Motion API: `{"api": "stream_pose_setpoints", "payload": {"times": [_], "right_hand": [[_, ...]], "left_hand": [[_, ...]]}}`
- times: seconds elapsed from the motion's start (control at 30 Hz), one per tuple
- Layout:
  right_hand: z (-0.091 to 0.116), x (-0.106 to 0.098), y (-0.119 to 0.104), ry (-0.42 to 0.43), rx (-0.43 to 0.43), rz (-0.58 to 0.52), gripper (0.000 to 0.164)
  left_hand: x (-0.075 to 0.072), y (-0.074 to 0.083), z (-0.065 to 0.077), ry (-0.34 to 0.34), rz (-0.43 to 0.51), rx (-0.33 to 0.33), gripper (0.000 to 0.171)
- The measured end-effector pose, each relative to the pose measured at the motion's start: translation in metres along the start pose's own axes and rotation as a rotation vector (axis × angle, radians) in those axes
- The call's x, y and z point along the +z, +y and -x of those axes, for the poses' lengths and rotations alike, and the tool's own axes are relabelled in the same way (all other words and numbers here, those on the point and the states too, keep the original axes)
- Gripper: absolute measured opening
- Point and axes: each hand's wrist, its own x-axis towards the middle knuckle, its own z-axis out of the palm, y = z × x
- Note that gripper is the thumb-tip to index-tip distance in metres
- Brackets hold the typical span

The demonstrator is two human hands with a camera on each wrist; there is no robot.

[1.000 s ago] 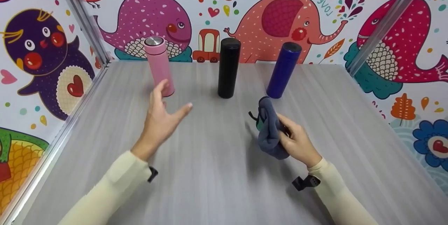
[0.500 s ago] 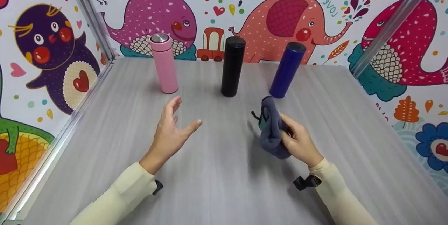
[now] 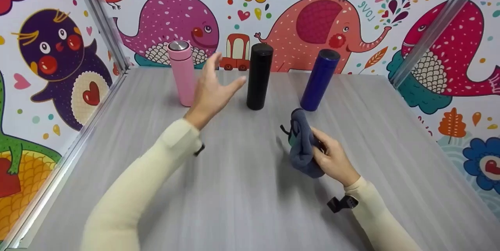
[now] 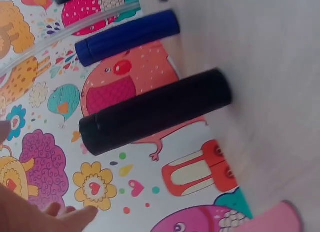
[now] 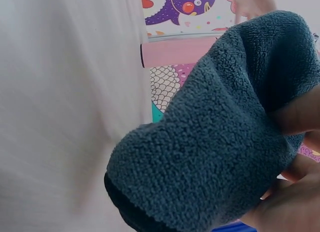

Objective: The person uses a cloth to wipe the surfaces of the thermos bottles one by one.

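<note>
In the head view, the right hand (image 3: 332, 157), at 4 o'clock, grips a blue-grey cloth (image 3: 302, 145) between thumb and fingers; the cloth hangs bunched at that hand's 10 o'clock, with a black cord and a green patch on its left side. A shadow lies on the grey table (image 3: 242, 196) beside it; whether the two touch, I cannot tell. At 10 o'clock is the left hand (image 3: 213, 91), its fingers loosely extended and the thumb spread away from them, the thumb tip just beside the black bottle (image 3: 259, 77). That bottle stands at 12 o'clock, the pink bottle (image 3: 183, 79) at 10, partly behind the left hand, and the blue bottle (image 3: 319, 81) at 2, all upright on the table before a printed wall (image 3: 289, 24). Both arms wear cream sleeves (image 3: 136, 188); a black device (image 3: 343, 203) sits at the right wrist. In the left wrist view, the black bottle lies across the centre, the blue one at 11 o'clock, and the pink one's lower end between 4 and 5. The left hand enters at 8 o'clock, with a gap between it and the black bottle. In the right wrist view, the cloth's looped pile fills the middle, with a black edge at 7 o'clock; the right hand's fingers hold it from 4 o'clock. Part of the pink bottle shows past it towards 12, a sliver of the blue one at 5.
</note>
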Motion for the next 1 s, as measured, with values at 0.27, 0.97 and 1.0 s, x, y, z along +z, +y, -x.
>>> {"api": "stream_pose_setpoints", "payload": {"times": [0.27,0.97,1.0], "right_hand": [[0.011,0.003,0.040,0.044,0.017,0.018,0.051],[0.005,0.000,0.029,0.076,0.021,0.019,0.049],[0.005,-0.002,0.032,0.077,0.016,0.023,0.050]], "left_hand": [[0.031,0.015,-0.085,-0.075,-0.057,-0.138,0.105],[0.094,-0.027,-0.104,-0.079,-0.019,-0.136,0.072],[0.095,-0.027,-0.103,-0.082,-0.012,-0.126,0.071]]}}
